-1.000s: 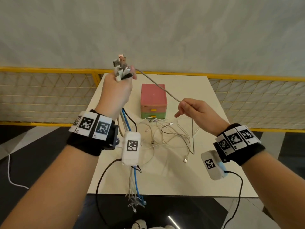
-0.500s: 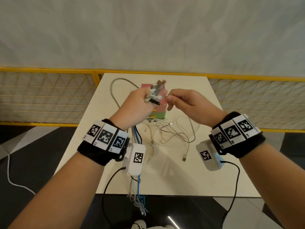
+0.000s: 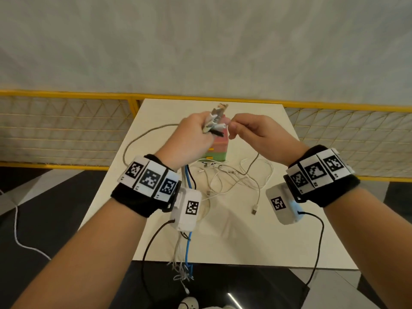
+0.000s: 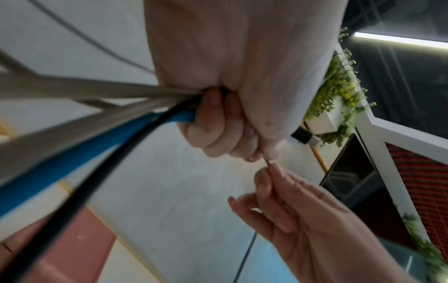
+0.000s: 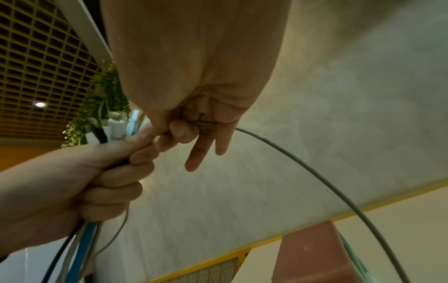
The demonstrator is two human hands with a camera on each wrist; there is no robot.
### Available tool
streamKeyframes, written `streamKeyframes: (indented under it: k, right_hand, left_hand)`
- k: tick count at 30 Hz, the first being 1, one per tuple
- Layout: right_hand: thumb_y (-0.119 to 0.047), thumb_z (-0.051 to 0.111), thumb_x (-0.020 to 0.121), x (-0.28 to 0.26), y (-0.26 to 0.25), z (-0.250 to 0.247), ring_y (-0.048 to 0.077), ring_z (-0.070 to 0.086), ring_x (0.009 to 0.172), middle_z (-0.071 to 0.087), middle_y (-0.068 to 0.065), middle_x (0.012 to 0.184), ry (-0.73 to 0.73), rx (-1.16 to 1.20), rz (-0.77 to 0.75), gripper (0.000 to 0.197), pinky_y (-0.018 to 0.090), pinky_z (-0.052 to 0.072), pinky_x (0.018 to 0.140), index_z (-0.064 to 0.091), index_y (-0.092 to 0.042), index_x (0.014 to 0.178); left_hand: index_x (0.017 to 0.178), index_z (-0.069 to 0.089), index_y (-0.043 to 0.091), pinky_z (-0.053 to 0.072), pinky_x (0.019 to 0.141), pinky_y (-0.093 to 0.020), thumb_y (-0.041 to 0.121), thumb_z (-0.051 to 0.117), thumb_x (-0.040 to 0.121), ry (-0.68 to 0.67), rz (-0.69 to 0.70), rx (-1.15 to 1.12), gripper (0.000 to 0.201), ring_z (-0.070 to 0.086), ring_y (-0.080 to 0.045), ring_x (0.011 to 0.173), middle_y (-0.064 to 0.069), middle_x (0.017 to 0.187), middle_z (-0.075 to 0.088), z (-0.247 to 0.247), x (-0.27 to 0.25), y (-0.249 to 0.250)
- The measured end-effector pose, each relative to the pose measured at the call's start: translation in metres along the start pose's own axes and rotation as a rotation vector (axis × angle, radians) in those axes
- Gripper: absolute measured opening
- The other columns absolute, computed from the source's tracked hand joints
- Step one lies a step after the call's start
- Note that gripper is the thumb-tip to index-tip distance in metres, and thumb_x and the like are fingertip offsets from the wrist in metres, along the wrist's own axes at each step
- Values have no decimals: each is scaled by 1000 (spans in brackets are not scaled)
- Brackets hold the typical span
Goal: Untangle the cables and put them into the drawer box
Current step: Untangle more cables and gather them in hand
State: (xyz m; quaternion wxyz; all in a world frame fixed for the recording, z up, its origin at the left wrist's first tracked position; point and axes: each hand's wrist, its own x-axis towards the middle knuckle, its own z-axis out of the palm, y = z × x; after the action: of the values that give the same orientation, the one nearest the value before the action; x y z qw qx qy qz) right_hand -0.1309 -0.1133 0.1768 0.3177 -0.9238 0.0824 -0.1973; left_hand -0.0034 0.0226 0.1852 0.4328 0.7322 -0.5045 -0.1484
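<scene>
My left hand grips a bundle of cables in a fist above the table, plugs sticking out of the top. Blue, black and grey cords run down from that fist past the wrist. My right hand is right beside it and pinches a thin grey cable at its plug end, between thumb and forefinger. That cable loops out to the left over the table. The pink and green drawer box stands shut just behind and below both hands. Loose white cables lie tangled before it.
The white table is small, with a yellow mesh railing behind and beside it. Ends of the held bundle hang past the table's front edge. A white USB plug lies near the middle. A white cord trails on the floor, left.
A second ago my left hand was held high and my right hand drew the grey cable out to the right. Both hands have since come together above the box; the cable now loops left.
</scene>
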Motion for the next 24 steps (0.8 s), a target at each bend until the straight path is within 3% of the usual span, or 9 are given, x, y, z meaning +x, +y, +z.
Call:
streamKeyframes:
  k: [3,5,6,8,11,15,17,21,24]
  right_hand:
    - [-21,38,102,-2,15,-4,18,53,69,53,-8,69,15,48,26,27,29,39,65,55,-9,84]
    - [-21,36,102,-10,32,-6,29,60,80,55,-17,66,13,46,104,28,26,40,65,52,-14,80]
    - [-20,36,102,-13,38,-7,25,62,81,57,-20,66,8,30,138,28,20,39,64,52,-16,80]
    - [-20,37,102,-16,43,-6,3,57,71,62,-15,73,3,-15,155,27,18,37,67,53,-16,80]
    - [-20,38,102,-8,30,-4,3,49,67,66,3,83,13,-47,87,26,16,37,65,56,-11,84]
    - [-19,40,101,7,6,-6,4,44,63,52,-12,70,40,-43,-35,26,14,34,60,59,-7,88]
    - [-17,40,101,12,7,-8,6,47,66,50,-14,70,49,-10,-69,23,18,38,63,59,-8,90]
    - [-21,37,102,9,40,-7,30,61,88,57,6,77,21,-21,38,23,40,47,79,52,-20,85]
    - [-24,37,101,2,70,-4,29,60,90,62,9,83,-5,-68,201,24,40,46,83,53,-18,84]
  left_hand:
    - [83,62,34,39,54,-1,9,57,95,248,-67,-200,28,55,6,74,25,85,54,-13,4,2]
    - [92,67,22,35,45,-5,15,56,97,460,-129,-307,14,48,3,58,18,73,53,-30,10,-3]
    - [99,68,17,32,43,-8,14,54,97,510,-138,-324,15,45,4,52,16,66,53,-37,12,-8]
    - [104,67,15,32,46,-8,9,51,96,509,-136,-267,19,46,7,49,18,64,54,-42,13,-11]
    - [114,61,24,40,56,-4,8,53,96,352,-21,-204,25,52,15,63,20,91,58,-29,9,-5]
    - [99,60,35,39,63,0,3,54,92,43,-2,-65,34,55,17,74,26,85,60,-5,7,0]
    - [91,62,36,39,69,-3,1,54,92,106,14,-100,36,55,15,75,27,82,59,-5,7,1]
    - [83,60,37,40,63,-5,10,58,96,378,31,-270,30,55,12,66,17,80,59,-16,8,5]
    - [94,64,27,39,58,-4,13,56,97,555,4,-351,16,53,15,59,16,79,59,-32,11,3]
